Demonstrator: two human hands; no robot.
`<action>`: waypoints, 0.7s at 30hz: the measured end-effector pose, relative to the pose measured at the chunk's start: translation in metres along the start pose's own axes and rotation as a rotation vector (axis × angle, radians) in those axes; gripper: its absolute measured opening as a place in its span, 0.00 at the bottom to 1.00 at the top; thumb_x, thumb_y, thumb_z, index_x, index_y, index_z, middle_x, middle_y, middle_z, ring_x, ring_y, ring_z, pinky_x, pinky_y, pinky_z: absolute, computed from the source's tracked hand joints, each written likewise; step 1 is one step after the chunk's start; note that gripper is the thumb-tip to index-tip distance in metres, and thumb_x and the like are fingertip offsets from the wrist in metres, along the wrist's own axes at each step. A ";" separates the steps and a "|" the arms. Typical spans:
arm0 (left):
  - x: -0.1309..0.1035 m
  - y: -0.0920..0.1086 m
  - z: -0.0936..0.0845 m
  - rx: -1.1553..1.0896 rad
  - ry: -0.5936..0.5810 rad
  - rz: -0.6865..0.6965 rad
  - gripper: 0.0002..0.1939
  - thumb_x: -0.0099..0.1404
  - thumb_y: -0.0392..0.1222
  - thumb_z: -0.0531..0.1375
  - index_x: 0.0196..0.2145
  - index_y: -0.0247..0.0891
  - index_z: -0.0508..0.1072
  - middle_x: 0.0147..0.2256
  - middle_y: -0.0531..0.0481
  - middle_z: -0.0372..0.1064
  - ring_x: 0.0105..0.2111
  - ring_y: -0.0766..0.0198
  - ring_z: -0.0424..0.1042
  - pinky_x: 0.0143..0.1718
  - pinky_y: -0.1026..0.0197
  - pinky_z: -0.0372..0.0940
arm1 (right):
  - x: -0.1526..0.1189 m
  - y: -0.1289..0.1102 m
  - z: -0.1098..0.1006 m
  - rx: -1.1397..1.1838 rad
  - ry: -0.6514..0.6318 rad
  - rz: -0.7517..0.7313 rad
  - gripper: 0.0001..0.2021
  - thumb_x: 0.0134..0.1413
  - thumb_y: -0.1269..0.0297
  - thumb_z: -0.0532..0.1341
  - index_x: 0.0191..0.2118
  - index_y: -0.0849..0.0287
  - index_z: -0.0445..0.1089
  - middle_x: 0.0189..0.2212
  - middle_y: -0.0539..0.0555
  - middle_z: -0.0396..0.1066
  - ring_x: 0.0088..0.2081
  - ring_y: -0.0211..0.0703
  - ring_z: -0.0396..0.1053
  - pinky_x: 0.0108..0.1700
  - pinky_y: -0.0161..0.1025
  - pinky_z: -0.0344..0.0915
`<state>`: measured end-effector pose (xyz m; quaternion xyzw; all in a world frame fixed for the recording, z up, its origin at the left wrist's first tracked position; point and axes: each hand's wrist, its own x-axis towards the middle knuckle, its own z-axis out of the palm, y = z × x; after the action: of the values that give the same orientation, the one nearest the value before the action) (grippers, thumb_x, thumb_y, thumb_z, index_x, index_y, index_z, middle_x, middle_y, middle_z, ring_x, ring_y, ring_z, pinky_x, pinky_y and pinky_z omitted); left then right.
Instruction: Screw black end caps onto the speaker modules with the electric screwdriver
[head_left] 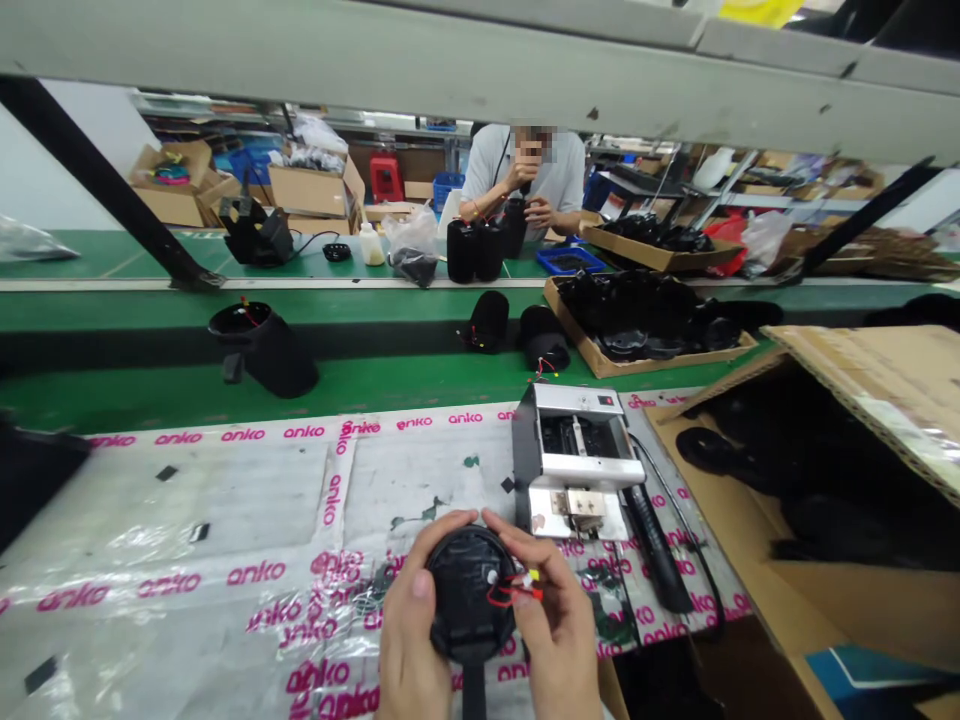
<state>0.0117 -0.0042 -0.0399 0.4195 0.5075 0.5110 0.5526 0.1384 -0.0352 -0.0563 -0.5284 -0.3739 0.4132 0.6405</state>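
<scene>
Left hand (412,630) curls around one side of round black part (466,600), right hand (561,625) clasping other side, thumb and fingers at red wires (499,598). Part is held above plastic sheet (225,520) printed in pink, its handle (474,690) pointing toward wearer. Silver machine (577,466) stands just beyond right hand; open cardboard box (750,570) with black pieces stands farther right. Across green table (390,375), co-worker (484,160) in light shirt works behind black containers (476,250).
</scene>
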 end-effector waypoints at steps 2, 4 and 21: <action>0.004 0.003 -0.004 0.001 -0.031 -0.047 0.35 0.76 0.71 0.55 0.57 0.41 0.84 0.61 0.40 0.81 0.63 0.38 0.77 0.69 0.42 0.69 | 0.004 0.000 -0.002 0.015 -0.039 -0.019 0.15 0.70 0.47 0.68 0.52 0.50 0.81 0.60 0.62 0.82 0.63 0.58 0.80 0.68 0.55 0.76; 0.008 0.005 -0.010 0.022 -0.083 -0.071 0.34 0.75 0.71 0.55 0.59 0.42 0.84 0.63 0.41 0.80 0.64 0.36 0.77 0.70 0.39 0.68 | 0.010 -0.006 -0.008 -0.019 -0.113 -0.054 0.15 0.70 0.49 0.68 0.53 0.50 0.82 0.60 0.62 0.83 0.63 0.57 0.80 0.68 0.55 0.76; 0.084 0.027 -0.029 0.119 -0.687 -0.061 0.30 0.74 0.71 0.58 0.41 0.40 0.83 0.49 0.38 0.83 0.52 0.42 0.80 0.54 0.51 0.74 | 0.099 -0.012 -0.191 -0.748 0.260 -0.031 0.19 0.46 0.57 0.77 0.45 0.55 0.83 0.38 0.58 0.84 0.38 0.56 0.80 0.45 0.51 0.77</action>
<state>-0.0235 0.0810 -0.0283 0.5831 0.3331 0.2927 0.6807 0.3521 -0.0154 -0.0713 -0.7676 -0.4223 0.1685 0.4518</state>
